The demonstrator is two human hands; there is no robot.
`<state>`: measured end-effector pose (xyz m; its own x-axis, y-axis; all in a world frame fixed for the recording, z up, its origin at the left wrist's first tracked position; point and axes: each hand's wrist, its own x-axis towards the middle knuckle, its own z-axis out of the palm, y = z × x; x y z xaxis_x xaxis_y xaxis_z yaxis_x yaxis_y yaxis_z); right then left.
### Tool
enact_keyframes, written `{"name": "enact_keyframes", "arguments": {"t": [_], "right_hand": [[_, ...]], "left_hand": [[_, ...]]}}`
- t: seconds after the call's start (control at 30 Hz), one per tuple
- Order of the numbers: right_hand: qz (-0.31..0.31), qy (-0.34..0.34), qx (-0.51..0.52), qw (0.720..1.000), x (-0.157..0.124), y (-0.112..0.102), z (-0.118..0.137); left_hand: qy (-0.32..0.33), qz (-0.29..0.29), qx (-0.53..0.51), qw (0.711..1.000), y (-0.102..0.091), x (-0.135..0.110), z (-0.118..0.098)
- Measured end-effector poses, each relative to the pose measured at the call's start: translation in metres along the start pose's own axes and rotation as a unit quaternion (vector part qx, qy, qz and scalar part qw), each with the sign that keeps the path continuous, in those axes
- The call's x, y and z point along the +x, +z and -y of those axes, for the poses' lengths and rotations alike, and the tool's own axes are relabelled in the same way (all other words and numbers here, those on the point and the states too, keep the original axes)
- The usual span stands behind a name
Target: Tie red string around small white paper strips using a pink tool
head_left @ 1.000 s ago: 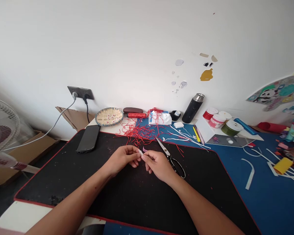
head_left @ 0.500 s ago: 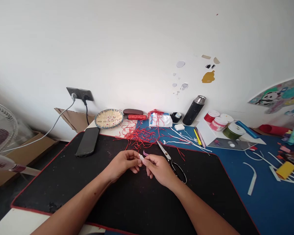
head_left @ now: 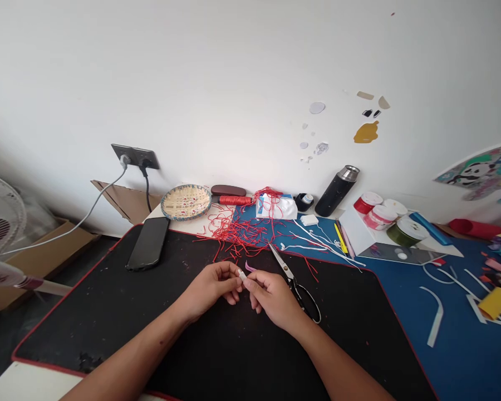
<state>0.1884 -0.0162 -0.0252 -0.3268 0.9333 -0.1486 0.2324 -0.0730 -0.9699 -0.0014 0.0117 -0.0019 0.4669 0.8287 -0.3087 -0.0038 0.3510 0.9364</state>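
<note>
Between my fingertips, just over the black mat (head_left: 217, 356), is a small white piece (head_left: 242, 275), too small to name surely. My left hand (head_left: 217, 285) pinches it from the left. From the right, my right hand (head_left: 269, 292) grips it between thumb and forefinger. A thin purple strip (head_left: 249, 268) sticks up by the right fingertips; whether it joins the white piece I cannot tell. Close behind my right hand lie black-handled scissors (head_left: 292, 278), blades pointing away. Cut red cords (head_left: 246, 231) are heaped beyond my hands.
A phone (head_left: 148, 243) lies at the mat's left. Along the wall stand a woven basket (head_left: 186, 202), a red thread spool (head_left: 232, 200), a tissue pack (head_left: 284, 209) and a black flask (head_left: 337, 191). Ribbon rolls (head_left: 407, 229) and white strips (head_left: 436, 317) are at right. A fan (head_left: 0, 223) stands left.
The view has shifted slightly, so the things at right sit farther right. Both hands keep their pinch on the small white piece, with hardly any movement.
</note>
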Motion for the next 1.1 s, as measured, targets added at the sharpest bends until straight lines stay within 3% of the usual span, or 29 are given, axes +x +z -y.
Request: {"name": "enact_keyframes", "arguments": {"t": [0.73,1.1], "right_hand": [[0.001,0.009,-0.074,0.997,-0.0018,-0.0003,-0.0007],[-0.002,0.013,-0.096,0.995,-0.0012,-0.0003,0.0017]], "left_hand": [[0.012,0.002,0.042,0.999,0.0016,0.002,0.008],[0.045,-0.065,0.204,0.976,0.0038,-0.0048,0.0075]]}}
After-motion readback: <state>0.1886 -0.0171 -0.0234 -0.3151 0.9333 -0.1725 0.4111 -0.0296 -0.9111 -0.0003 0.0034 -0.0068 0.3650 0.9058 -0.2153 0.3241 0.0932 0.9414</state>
